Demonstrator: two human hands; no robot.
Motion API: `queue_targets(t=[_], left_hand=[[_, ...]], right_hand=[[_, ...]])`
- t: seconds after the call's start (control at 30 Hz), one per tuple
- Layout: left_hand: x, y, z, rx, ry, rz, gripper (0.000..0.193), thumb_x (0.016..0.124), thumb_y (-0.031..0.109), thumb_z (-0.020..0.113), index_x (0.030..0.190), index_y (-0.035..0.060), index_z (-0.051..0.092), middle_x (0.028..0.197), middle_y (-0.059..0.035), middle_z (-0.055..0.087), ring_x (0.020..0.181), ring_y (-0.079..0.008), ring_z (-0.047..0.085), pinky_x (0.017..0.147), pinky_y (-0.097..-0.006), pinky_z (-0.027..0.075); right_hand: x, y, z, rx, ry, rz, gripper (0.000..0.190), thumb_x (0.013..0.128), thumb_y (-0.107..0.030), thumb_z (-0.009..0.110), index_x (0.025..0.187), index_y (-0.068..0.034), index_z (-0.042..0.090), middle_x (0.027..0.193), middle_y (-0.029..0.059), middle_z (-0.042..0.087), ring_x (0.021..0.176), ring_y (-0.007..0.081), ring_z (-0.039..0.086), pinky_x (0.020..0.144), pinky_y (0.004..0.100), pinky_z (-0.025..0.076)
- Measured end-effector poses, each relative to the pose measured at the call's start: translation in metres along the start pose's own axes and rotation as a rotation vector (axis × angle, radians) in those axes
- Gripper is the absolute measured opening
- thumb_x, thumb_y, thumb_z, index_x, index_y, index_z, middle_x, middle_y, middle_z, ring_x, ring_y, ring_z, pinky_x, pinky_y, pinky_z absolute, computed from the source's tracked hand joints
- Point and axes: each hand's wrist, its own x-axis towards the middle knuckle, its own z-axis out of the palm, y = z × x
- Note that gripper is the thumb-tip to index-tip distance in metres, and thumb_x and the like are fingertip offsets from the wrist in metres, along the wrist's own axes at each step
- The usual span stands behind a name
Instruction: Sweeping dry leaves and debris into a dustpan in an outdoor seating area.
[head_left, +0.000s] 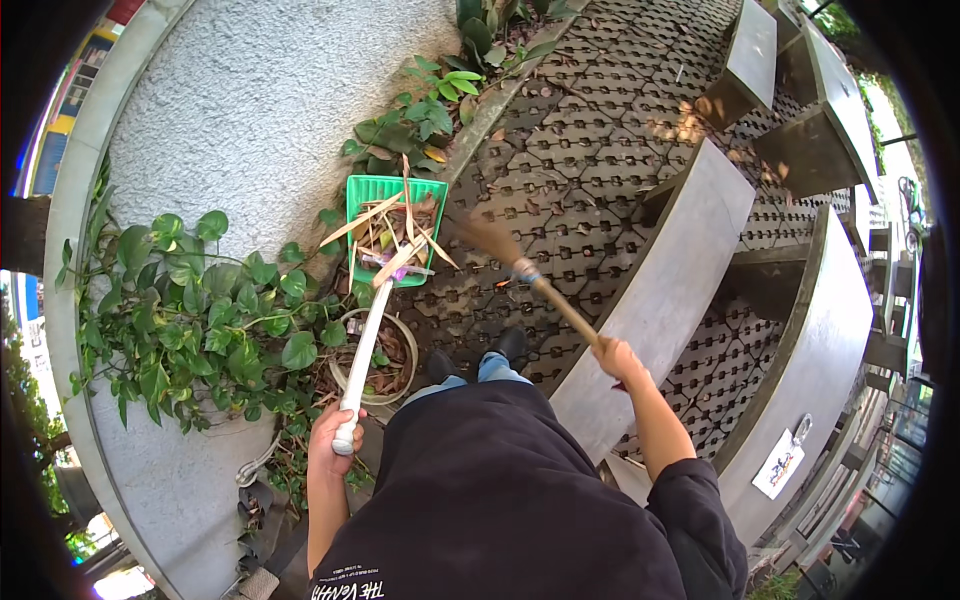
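My left hand (334, 439) grips the white handle (366, 358) of a long-handled dustpan. Its green plastic pan (398, 185) holds dry leaves, pale dry strips (361, 219) and a scrap of purple and clear plastic (395, 268). A few strips stick out past the rim. In my right hand (621, 361) is the wooden stick (564, 311) of a broom. The broom's brown bristles (487, 236) are blurred, a little to the right of the pan over the paving. Whether they touch the ground I cannot tell.
A rough white wall (255, 97) with a leafy climbing vine (217, 315) runs along the left. A round planter (410, 352) sits below the pan. Concrete benches (675, 277) and a table (810, 345) line the right. Scattered leaves lie on the perforated paving (555, 180).
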Motion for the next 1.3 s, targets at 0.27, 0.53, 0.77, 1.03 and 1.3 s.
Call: queue_targets(t=[0.27, 0.53, 0.77, 1.03, 1.3], left_hand=[[0.012, 0.002, 0.007, -0.014, 0.004, -0.043, 0.03, 0.082, 0.008, 0.056, 0.11, -0.0028, 0.05, 0.084, -0.0123, 0.06, 0.051, -0.0155, 0.055, 0.038, -0.0254, 0.042], [0.005, 0.006, 0.017, 0.04, -0.011, -0.03, 0.034, 0.082, 0.009, 0.055, 0.113, -0.003, 0.049, 0.086, -0.0127, 0.06, 0.052, -0.0147, 0.054, 0.038, -0.0247, 0.042], [0.007, 0.001, 0.014, 0.026, -0.011, -0.016, 0.033, 0.082, 0.007, 0.055, 0.113, -0.0042, 0.05, 0.084, -0.0125, 0.06, 0.052, -0.0159, 0.056, 0.038, -0.0262, 0.043], [0.02, -0.001, 0.012, 0.042, -0.006, -0.031, 0.035, 0.081, 0.009, 0.057, 0.112, -0.0048, 0.05, 0.082, -0.0124, 0.06, 0.051, -0.0154, 0.055, 0.039, -0.0256, 0.042], [0.026, 0.009, 0.014, 0.117, -0.026, -0.052, 0.031, 0.08, 0.009, 0.057, 0.107, -0.0038, 0.051, 0.082, -0.0121, 0.061, 0.051, -0.0153, 0.055, 0.039, -0.0257, 0.042]], right_hand=[[-0.006, -0.004, -0.023, -0.325, -0.25, 0.074, 0.035, 0.092, -0.037, 0.049, 0.12, -0.018, 0.058, 0.114, 0.0159, 0.062, 0.107, 0.0336, 0.06, 0.088, 0.0468, 0.049], [0.017, 0.026, -0.117, -0.487, 0.004, 0.209, 0.029, 0.092, -0.031, 0.049, 0.118, -0.02, 0.057, 0.102, 0.0146, 0.066, 0.097, 0.032, 0.064, 0.082, 0.0436, 0.052], [-0.012, 0.022, -0.101, -0.469, -0.037, 0.025, 0.034, 0.092, -0.028, 0.05, 0.122, -0.013, 0.05, 0.093, 0.0186, 0.066, 0.089, 0.0356, 0.064, 0.077, 0.0466, 0.052], [-0.013, -0.021, -0.049, -0.381, -0.217, 0.102, 0.032, 0.092, -0.033, 0.049, 0.121, -0.02, 0.055, 0.109, 0.0146, 0.064, 0.103, 0.0323, 0.062, 0.085, 0.0439, 0.051], [0.031, 0.017, -0.115, -0.391, 0.087, 0.193, 0.028, 0.091, -0.025, 0.045, 0.111, -0.012, 0.06, 0.101, 0.0178, 0.066, 0.098, 0.0363, 0.063, 0.083, 0.0448, 0.051]])
